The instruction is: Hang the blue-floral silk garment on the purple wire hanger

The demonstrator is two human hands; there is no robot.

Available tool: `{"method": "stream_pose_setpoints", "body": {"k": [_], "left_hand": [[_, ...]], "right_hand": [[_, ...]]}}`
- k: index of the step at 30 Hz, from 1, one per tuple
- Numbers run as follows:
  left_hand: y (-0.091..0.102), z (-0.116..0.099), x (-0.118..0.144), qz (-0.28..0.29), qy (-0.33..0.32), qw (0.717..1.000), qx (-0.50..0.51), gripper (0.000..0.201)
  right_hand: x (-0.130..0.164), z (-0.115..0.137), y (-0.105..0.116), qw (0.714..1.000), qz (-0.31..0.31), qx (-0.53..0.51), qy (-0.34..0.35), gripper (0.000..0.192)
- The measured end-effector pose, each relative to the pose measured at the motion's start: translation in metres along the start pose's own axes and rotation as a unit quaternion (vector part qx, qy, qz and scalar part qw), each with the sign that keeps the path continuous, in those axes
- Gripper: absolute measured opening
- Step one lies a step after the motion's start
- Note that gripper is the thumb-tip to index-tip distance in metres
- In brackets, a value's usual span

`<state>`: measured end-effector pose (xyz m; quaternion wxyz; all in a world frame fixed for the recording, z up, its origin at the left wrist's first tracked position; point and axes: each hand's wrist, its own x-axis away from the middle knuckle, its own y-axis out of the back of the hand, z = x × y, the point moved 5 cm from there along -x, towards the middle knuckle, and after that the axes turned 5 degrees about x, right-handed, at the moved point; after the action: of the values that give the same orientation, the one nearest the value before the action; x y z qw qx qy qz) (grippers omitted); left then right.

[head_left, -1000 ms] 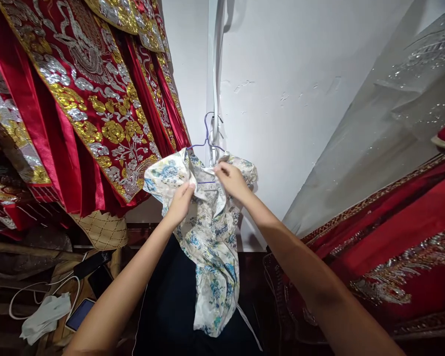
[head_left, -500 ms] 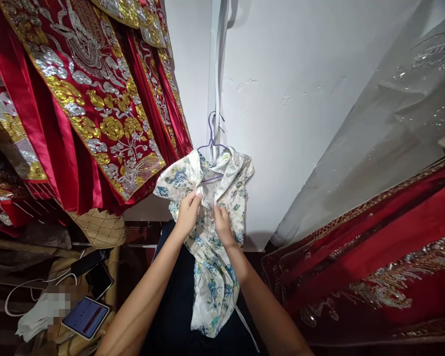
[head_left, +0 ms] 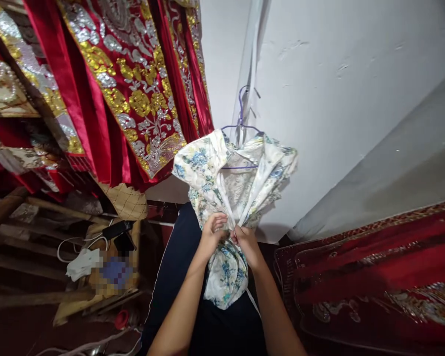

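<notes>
I see both of my hands raised in front of me, meeting at the front of a floral garment [head_left: 228, 198] that hangs on a purple wire hanger [head_left: 241, 123]. My left hand [head_left: 212, 236] is closed, its fingers curled in on the cloth at the lower end of the open front. My right hand [head_left: 246, 242] sits just beside it, touching it at the knuckles, and its fingers pinch the same spot where the two white front edges come together. So the garment lies directly above and between the hands, with its shoulders spread over the hanger higher up and its lower part bunched and hanging below my wrists. I cannot tell whether there is a button or a tie under my fingertips; the cloth hides that.

The hanger's hook catches on a pale strip [head_left: 250, 64] that runs up the white wall [head_left: 337, 99]. To the left of the garment, close to its shoulder, hang red robes with gold and silver embroidery [head_left: 133, 89]. To the right lies more red embroidered cloth [head_left: 374, 277], with a grey sheet [head_left: 393, 168] above it. Behind the garment's lower part is a dark navy fabric [head_left: 178, 267]. Down at the left, a white cable [head_left: 74, 247] and a crumpled white cloth [head_left: 83, 262] lie on a cluttered wooden surface.
</notes>
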<state>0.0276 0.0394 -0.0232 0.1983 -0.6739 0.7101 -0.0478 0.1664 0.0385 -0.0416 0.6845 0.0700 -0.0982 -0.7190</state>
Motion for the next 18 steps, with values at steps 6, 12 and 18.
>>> {"method": "stream_pose_setpoints", "body": {"k": [6,12,18], "left_hand": [[-0.028,-0.012,0.02,-0.025,-0.08,0.992,-0.091,0.01],[-0.017,-0.016,0.024,-0.059,-0.075,0.983,-0.158,0.016],[-0.006,-0.008,0.025,-0.095,-0.071,0.97,-0.214,0.011]], "right_hand": [[0.011,0.03,0.005,1.0,0.009,-0.009,0.014,0.043],[0.022,0.04,-0.007,0.994,0.03,-0.1,0.025,0.038],[0.024,0.04,-0.01,0.989,0.081,-0.117,-0.029,0.038]]}}
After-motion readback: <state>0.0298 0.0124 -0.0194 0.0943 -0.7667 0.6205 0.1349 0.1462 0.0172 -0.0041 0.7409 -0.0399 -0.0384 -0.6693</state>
